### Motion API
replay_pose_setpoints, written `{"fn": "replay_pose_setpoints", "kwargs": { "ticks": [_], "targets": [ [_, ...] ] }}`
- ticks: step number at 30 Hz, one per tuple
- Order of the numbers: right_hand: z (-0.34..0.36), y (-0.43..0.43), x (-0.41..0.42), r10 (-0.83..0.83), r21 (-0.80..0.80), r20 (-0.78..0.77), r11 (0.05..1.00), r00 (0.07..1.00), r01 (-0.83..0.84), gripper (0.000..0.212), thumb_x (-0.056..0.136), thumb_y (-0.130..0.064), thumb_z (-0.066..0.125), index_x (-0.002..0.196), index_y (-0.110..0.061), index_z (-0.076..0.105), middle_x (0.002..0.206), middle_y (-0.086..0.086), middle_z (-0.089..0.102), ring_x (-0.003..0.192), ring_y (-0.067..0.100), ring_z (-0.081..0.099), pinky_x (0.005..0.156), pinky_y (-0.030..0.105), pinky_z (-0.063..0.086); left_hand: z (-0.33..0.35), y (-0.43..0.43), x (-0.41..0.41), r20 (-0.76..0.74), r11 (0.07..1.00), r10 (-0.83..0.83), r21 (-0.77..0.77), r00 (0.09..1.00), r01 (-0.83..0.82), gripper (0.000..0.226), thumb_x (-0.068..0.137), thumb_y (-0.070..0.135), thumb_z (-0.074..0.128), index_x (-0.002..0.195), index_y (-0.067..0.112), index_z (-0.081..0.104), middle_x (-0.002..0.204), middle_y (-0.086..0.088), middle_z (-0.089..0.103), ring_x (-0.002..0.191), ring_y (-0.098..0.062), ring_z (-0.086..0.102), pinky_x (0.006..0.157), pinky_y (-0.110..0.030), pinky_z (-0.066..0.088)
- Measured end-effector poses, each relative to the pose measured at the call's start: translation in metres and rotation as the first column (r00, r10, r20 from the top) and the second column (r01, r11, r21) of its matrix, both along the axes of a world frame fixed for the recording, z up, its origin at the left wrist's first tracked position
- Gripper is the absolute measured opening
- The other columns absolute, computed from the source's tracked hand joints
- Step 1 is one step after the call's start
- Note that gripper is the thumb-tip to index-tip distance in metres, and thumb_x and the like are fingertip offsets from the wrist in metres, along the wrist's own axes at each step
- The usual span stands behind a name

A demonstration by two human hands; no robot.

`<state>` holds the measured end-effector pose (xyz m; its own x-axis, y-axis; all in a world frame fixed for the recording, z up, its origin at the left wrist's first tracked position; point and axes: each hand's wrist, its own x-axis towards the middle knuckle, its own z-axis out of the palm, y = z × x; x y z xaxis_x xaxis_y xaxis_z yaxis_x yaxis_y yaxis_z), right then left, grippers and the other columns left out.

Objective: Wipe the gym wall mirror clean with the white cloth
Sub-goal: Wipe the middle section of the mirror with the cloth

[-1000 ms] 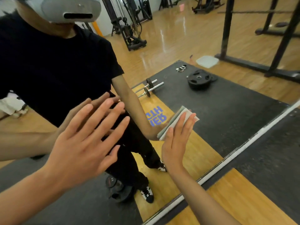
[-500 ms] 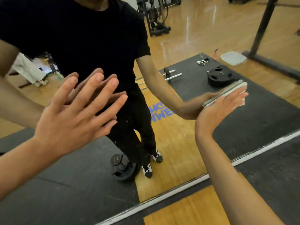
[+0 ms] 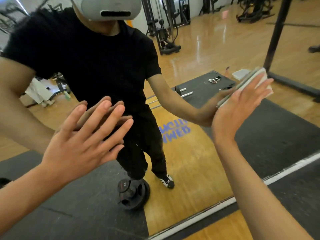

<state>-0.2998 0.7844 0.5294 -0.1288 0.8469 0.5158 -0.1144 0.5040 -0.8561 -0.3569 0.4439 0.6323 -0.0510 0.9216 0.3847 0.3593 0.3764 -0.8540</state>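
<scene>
Left hand (image 3: 81, 149) flat on mirror (image 3: 216, 49) | right hand (image 3: 239, 108) presses cloth (image 3: 259, 75)

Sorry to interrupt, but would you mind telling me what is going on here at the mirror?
A person is wiping the gym wall mirror. The right hand presses a folded white cloth flat against the glass, fingers spread. The left hand rests open on the glass, holding nothing. A weight plate shows in the reflection, on the floor.

The cloth (image 3: 259, 78) is white, the reflected shirt (image 3: 90, 63) black, and the floor lettering (image 3: 174, 130) blue on yellow-brown wood.
</scene>
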Motion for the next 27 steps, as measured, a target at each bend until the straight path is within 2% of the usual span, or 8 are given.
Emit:
{"fn": "replay_pose_setpoints", "kwargs": {
  "ticks": [5, 11, 12, 14, 16, 18, 23, 27],
  "targets": [
    [0.043, -0.094, -0.01, 0.02, 0.424, 0.07, 0.904, 0.997, -0.048, 0.058, 0.109, -0.028, 0.03, 0.165, -0.015, 0.022, 0.171, 0.025, 0.014, 0.159, 0.048, 0.005, 0.128, 0.063, 0.006, 0.003, 0.001, 0.007, -0.145, 0.999, 0.032, 0.012, 0.989, -0.031, 0.076, 0.104, 0.053, 0.049, 0.16, 0.002, 0.04, 0.17, -0.018, 0.03, 0.158, -0.035, 0.025, 0.132, -0.054, 0.006],
    [-0.061, -0.096, 0.006, -0.028, 0.883, 0.297, 0.389, 0.955, -0.263, 0.055, 0.112, -0.041, 0.034, 0.165, -0.034, 0.021, 0.172, 0.006, 0.01, 0.163, 0.03, -0.003, 0.13, 0.055, 0.002, 0.005, 0.0, 0.007, -0.189, 1.0, 0.017, 0.017, 0.982, -0.014, 0.081, 0.103, 0.054, 0.053, 0.159, -0.002, 0.039, 0.168, -0.019, 0.035, 0.155, -0.037, 0.032, 0.131, -0.054, 0.012],
    [-0.062, -0.074, 0.006, -0.064, 0.894, 0.271, 0.387, 0.961, -0.226, 0.057, 0.112, -0.04, 0.033, 0.167, -0.03, 0.018, 0.174, 0.009, 0.007, 0.163, 0.032, -0.003, 0.13, 0.056, 0.003, 0.005, 0.0, 0.008, -0.183, 1.0, 0.018, 0.016, 0.983, -0.015, 0.08, 0.104, 0.054, 0.052, 0.16, -0.002, 0.038, 0.169, -0.02, 0.034, 0.155, -0.037, 0.032, 0.13, -0.055, 0.014],
    [-0.044, -0.027, 0.004, -0.08, 0.771, 0.198, 0.629, 0.977, -0.104, 0.058, 0.114, -0.037, 0.027, 0.168, -0.019, 0.013, 0.174, 0.022, 0.002, 0.16, 0.042, -0.001, 0.129, 0.061, 0.007, 0.004, 0.001, 0.009, -0.198, 1.0, 0.028, -0.001, 0.98, -0.028, 0.078, 0.107, 0.053, 0.046, 0.16, -0.002, 0.037, 0.17, -0.02, 0.032, 0.156, -0.038, 0.03, 0.128, -0.056, 0.018],
    [-0.001, -0.005, 0.0, -0.024, 0.409, 0.097, 0.912, 0.995, -0.018, 0.06, 0.115, -0.037, 0.021, 0.165, -0.005, 0.02, 0.169, 0.033, 0.01, 0.156, 0.054, 0.003, 0.129, 0.059, 0.007, 0.002, 0.001, 0.009, -0.239, 0.999, 0.046, -0.01, 0.97, -0.05, 0.077, 0.108, 0.054, 0.042, 0.16, -0.002, 0.036, 0.17, -0.021, 0.031, 0.155, -0.039, 0.03, 0.126, -0.057, 0.02],
    [0.032, -0.032, -0.006, -0.02, 0.174, 0.028, 0.985, 0.999, 0.014, 0.061, 0.112, -0.033, 0.024, 0.163, 0.0, 0.023, 0.169, 0.033, 0.012, 0.156, 0.055, 0.004, 0.129, 0.056, 0.004, 0.002, 0.002, 0.006, -0.257, 0.999, 0.05, -0.007, 0.965, -0.054, 0.077, 0.109, 0.055, 0.039, 0.161, -0.001, 0.036, 0.17, -0.02, 0.03, 0.155, -0.038, 0.03, 0.127, -0.056, 0.018],
    [-0.016, -0.176, -0.008, 0.124, 0.603, 0.187, 0.769, 0.974, -0.214, 0.053, 0.114, -0.04, 0.022, 0.166, -0.03, 0.018, 0.176, 0.011, 0.001, 0.162, 0.036, -0.006, 0.128, 0.061, 0.0, 0.003, 0.0, 0.01, -0.218, 0.998, 0.043, -0.03, 0.975, -0.051, 0.076, 0.109, 0.052, 0.039, 0.162, -0.002, 0.032, 0.171, -0.021, 0.026, 0.157, -0.039, 0.026, 0.126, -0.058, 0.017],
    [-0.064, -0.164, -0.006, 0.087, 0.767, 0.251, 0.589, 0.964, -0.253, 0.058, 0.113, -0.042, 0.028, 0.168, -0.038, 0.009, 0.173, 0.004, 0.008, 0.163, 0.028, -0.004, 0.13, 0.057, 0.0, 0.007, -0.001, 0.014, -0.126, 0.999, 0.026, -0.032, 0.992, -0.031, 0.077, 0.106, 0.046, 0.046, 0.164, -0.002, 0.028, 0.173, -0.02, 0.023, 0.158, -0.039, 0.022, 0.128, -0.056, 0.016]
  ]
}}
